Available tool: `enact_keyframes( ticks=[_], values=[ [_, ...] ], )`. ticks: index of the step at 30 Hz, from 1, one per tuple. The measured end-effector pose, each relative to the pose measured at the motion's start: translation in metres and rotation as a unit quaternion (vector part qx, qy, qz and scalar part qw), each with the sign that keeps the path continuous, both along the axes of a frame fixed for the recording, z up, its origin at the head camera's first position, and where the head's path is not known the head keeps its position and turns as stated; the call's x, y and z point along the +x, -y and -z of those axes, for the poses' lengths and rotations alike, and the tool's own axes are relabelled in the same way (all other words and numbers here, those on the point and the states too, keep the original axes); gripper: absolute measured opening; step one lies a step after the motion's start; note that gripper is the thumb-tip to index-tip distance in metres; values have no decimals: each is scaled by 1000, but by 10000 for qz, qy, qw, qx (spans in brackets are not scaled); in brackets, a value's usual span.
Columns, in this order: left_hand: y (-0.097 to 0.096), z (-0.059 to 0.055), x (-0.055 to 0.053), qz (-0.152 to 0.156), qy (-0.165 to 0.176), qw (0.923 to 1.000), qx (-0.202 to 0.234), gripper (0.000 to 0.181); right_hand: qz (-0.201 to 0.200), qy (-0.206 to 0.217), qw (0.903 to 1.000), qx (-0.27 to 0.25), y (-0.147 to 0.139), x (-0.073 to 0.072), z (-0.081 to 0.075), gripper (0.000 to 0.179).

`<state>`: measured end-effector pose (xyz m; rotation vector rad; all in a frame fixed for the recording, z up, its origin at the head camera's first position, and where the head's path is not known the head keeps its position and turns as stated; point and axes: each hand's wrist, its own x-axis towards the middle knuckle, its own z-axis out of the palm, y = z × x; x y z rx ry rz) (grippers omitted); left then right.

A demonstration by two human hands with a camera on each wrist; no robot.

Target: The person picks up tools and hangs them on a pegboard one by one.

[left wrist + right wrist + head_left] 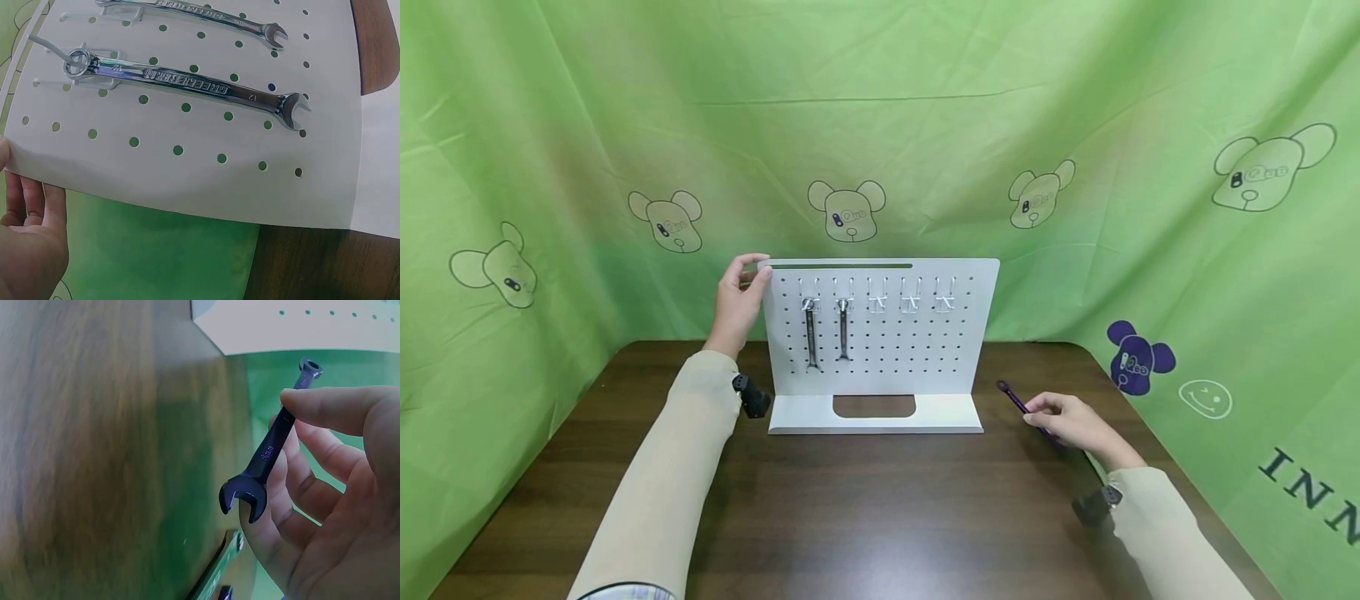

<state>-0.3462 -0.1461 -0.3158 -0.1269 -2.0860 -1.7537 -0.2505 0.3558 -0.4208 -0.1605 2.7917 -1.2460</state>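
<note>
A white pegboard (955,382) stands upright on its base at the back of the table. My left hand (739,304) grips its upper left corner, thumb in front and fingers behind. Two chrome combination wrenches hang by their ring ends from the two leftmost hooks; the outer wrench (187,84) shows clearly in the left wrist view. To the board's right, my right hand (1078,429) pinches a dark purple combination wrench (272,447) by its shank between thumb and fingers. The wrench's open end points back toward the wrist, its ring end (1003,386) toward the board.
Three more clear hooks (910,304) on the board hold nothing. A green wrench (212,569) lies on the brown table (880,517) beneath my right hand, with a purple-blue tool end (226,592) beside it. Green printed cloth (925,125) hangs behind and at the sides.
</note>
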Motion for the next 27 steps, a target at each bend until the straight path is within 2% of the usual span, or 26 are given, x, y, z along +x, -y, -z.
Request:
enact_keyframes(
  ticks=[10, 19, 27],
  values=[
    [0, -1, 1, -10, 79, 10000, 33, 32, -433, 324, 9957, -749, 25, -8, -10, 25],
    [-1, -1, 2, 4, 99, 9999, 46, 32, -606, 330, 9939, -863, 54, -19, -11, 27],
    [-1, -2, 3, 23, 143, 9999, 57, 32, -904, 115, 9918, -893, 80, -27, -17, 26]
  ],
)
